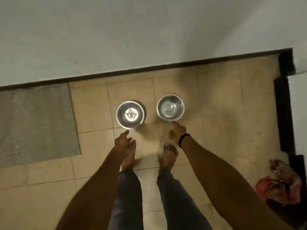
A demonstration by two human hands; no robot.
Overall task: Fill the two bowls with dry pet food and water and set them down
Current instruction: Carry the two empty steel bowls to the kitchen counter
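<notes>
On the tiled floor (216, 105), just short of the wall (132, 39), two steel bowls stand side by side and apart from each other. The left bowl (122, 119) shows a small brownish patch at its centre under the glare, possibly a few pieces of dry food. The right bowl (179, 105) shows only a bright base; whether water lies in it I cannot tell.

The left hand (123, 141) hangs just below the left bowl, fingers loose and spread, holding nothing. The right hand (178, 131), with a dark band (183, 139) at the wrist, reaches one fingertip to the near rim of the right bowl, the other fingers loosely bent, gripping nothing; touch or a hair's gap, I cannot say.

Such bowls are probably thin, stiff and light, with smooth walls that slip under damp fingers. I would pinch the rim, thumb inside and fingers under the lip, and keep a watered bowl level, since it slops easily.
</notes>
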